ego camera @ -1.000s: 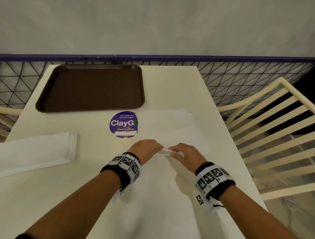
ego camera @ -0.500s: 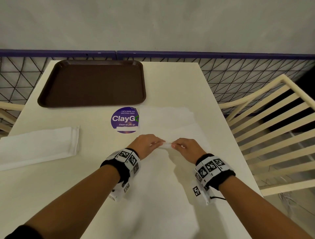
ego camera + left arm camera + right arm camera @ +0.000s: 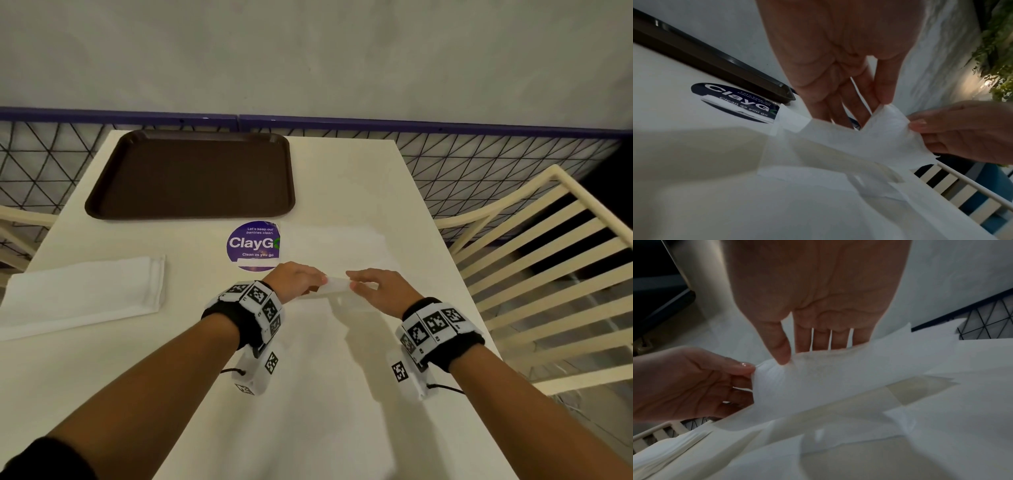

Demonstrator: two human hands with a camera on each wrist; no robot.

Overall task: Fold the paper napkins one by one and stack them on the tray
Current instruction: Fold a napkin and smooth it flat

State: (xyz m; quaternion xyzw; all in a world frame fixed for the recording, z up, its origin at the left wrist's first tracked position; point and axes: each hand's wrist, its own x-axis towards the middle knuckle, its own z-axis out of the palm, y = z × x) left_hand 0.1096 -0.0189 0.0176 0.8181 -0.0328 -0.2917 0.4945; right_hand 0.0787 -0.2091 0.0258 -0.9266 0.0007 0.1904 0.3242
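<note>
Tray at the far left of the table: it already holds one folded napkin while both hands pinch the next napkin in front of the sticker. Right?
Not quite. In the head view the tray holds nothing; the folded napkin lies on the table nearer the person. Left hand and right hand do pinch the next napkin.

Round purple sticker (image 3: pixel 252 245) on the surface (image 3: pixel 342 178): small line "Let's keep our pantries clean", large "ClayG", next letter cut off by white paper, below "Clean as you go". Wristband square codes: no legible text.
</note>
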